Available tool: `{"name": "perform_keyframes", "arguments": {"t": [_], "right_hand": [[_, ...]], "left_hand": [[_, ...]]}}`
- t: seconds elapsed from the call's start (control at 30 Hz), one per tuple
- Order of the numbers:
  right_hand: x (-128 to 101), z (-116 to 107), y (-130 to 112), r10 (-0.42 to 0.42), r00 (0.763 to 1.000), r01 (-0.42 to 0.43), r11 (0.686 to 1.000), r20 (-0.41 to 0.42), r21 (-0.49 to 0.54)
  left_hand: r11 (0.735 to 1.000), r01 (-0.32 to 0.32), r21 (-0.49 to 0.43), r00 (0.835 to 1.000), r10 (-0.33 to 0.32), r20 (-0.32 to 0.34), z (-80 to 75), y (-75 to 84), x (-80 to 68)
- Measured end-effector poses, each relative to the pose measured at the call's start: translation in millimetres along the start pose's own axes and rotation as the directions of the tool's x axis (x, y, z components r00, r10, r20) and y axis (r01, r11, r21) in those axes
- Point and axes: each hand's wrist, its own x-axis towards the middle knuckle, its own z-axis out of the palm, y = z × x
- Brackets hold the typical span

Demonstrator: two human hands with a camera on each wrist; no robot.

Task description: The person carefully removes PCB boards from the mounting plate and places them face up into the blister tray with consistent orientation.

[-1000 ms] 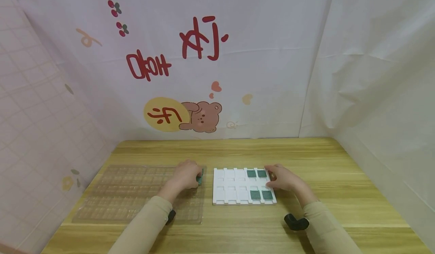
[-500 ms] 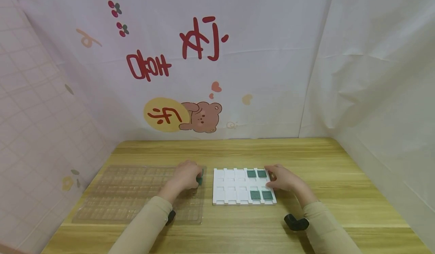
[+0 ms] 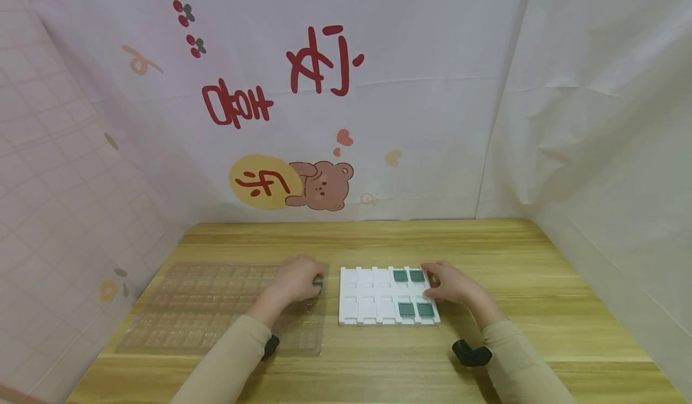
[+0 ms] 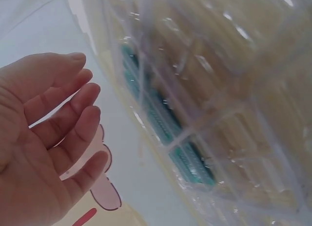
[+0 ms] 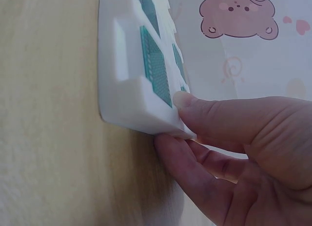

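Above the right end of a clear plastic tray [image 3: 211,308], my left hand [image 3: 296,279] hovers with loosely bent fingers. In the left wrist view nothing shows between those fingers, and a gap separates them from the green square chips [image 4: 168,123] standing in the tray's edge pockets. A white pocketed tray [image 3: 367,296] lies to the right. Two green chips [image 3: 406,310] sit in its near row and two in its far row, all at the right end. My right hand [image 3: 454,284] pinches that tray's right edge between thumb and fingers, beside a chip [image 5: 157,65].
Both trays lie on a wooden table [image 3: 389,368], with a narrow strip of wood between them. A printed white curtain [image 3: 421,92] hangs behind the table, and cloth also hangs along both sides. A black strap piece [image 3: 471,354] sticks out at my right wrist.
My left hand has shifted slightly to the right over the tray end, covering more of the green chips in the head view. The right hand and white tray have stayed put.
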Motion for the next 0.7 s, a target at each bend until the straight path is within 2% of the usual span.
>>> {"name": "perform_keyframes", "arguments": {"t": [0.23, 0.7], "right_hand": [[-0.2, -0.7, -0.1, -0.006, 1.0, 0.006, 1.0, 0.001, 0.005], [-0.9, -0.6, 0.1, -0.01, 1.0, 0.01, 1.0, -0.002, -0.012]], "left_hand": [[1.0, -0.017, -0.021, 0.999, 0.016, -0.033, -9.2, 8.1, -2.4], [0.997, -0.058, -0.048, 0.983, 0.049, -0.177, -32.2, 36.5, -13.5]]}}
